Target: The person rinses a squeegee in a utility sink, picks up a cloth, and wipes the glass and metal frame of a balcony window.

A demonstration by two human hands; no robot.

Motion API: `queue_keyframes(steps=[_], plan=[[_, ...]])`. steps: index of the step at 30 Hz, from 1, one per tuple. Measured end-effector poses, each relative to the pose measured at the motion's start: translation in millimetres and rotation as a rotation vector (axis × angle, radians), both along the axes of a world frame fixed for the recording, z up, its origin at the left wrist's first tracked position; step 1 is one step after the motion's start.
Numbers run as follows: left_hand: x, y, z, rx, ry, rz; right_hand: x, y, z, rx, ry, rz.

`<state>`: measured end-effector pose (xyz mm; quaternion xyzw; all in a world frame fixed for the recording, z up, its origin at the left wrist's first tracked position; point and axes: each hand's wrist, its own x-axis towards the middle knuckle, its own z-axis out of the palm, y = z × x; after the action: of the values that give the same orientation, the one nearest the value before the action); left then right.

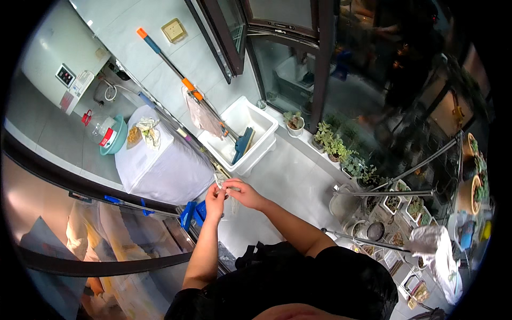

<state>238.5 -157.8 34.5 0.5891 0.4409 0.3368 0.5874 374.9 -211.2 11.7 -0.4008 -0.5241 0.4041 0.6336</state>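
Note:
My left hand (216, 201) and my right hand (245, 193) meet before my body, fingertips together on a small, pale, crumpled thing (219, 178), perhaps a thin plastic bag or cloth. A translucent part of it seems to hang below the fingers. Beyond the hands stands a white plastic mop basin (262, 148) with a blue-headed squeegee mop (242, 146) leaning in it. A beige rag (200, 114) hangs by the mop's pole. To the left, a white cloth cover (160, 172) bears a crumpled patterned cloth (150, 133) and a bag of yellowish bits (134, 137).
A teal basin (119, 138) and a large clear bottle (98, 130) stand at the left. Blue plastic things (193, 215) lie near my left hand. Potted succulents (295, 123) line the window ledge. Metal rails (388, 193), pots and trays crowd the right.

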Motion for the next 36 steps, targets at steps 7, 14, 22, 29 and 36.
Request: queue_keyframes(steps=[7, 14, 22, 29, 36], plan=[[38, 78, 22, -0.281, -0.333, 0.128, 38, 64, -7, -0.057, -0.431, -0.243], [65, 188, 17, -0.331, -0.401, -0.003, 47, 197, -81, -0.336, -0.281, -0.377], [57, 367, -29, -0.453, -0.256, 0.097, 65, 351, -75, -0.83, 0.413, -0.155], [81, 495, -92, -0.191, 0.224, 0.049, 82, 482, -81, -0.912, 0.406, -0.466], [133, 525, -155, 0.135, 0.117, -0.291, 84, 552, -93, -0.945, 0.566, -0.676]])
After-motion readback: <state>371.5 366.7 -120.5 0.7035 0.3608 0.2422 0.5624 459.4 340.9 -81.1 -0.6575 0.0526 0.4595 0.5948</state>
